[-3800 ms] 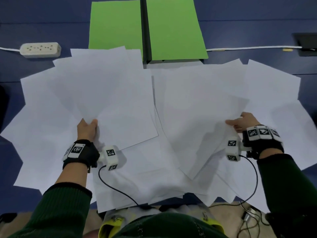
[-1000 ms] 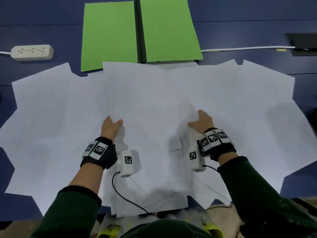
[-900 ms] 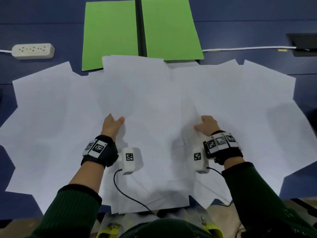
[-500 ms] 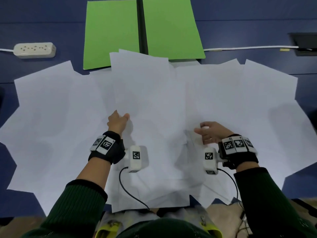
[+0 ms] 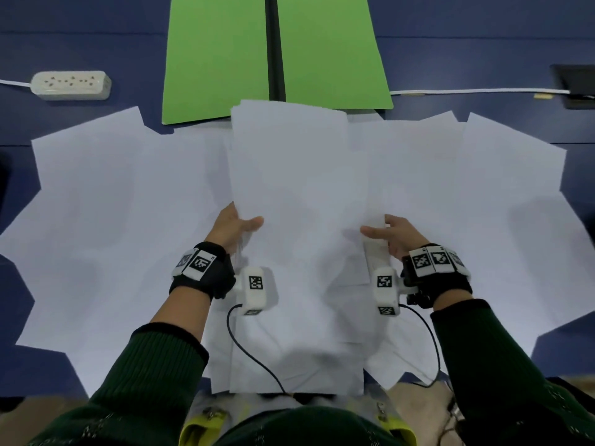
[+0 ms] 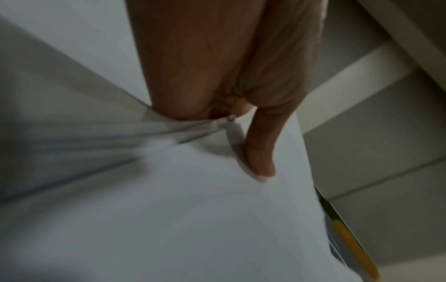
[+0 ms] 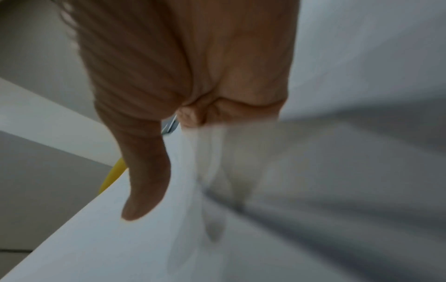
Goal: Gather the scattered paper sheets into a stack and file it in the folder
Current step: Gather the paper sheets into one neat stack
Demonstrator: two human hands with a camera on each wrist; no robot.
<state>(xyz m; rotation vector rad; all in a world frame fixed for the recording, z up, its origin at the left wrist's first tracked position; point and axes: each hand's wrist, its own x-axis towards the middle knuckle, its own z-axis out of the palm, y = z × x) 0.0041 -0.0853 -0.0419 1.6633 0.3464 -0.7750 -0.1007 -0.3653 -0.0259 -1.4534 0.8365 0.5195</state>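
A loose stack of white sheets (image 5: 299, 175) lies upright in the middle of the blue table (image 5: 80, 27), its far edge over the near edge of the open green folder (image 5: 219, 59). My left hand (image 5: 238, 226) pinches the stack's left edge, thumb (image 6: 260, 152) on top and fingers underneath. My right hand (image 5: 386, 233) pinches the right edge the same way, thumb (image 7: 144, 181) lying on the paper (image 7: 241, 248). More white sheets fan out flat on the left (image 5: 112, 204) and on the right (image 5: 483, 204), partly under the stack.
A white power strip (image 5: 71, 85) lies at the far left. A white cable (image 5: 476, 91) runs along the back right to a black socket box (image 5: 576, 88). Paper covers most of the table up to its near edge.
Both hands drew sheets in from the sides to the centre. In the last half second the middle stack turned straighter and squarer, and the hands closed on its two side edges.
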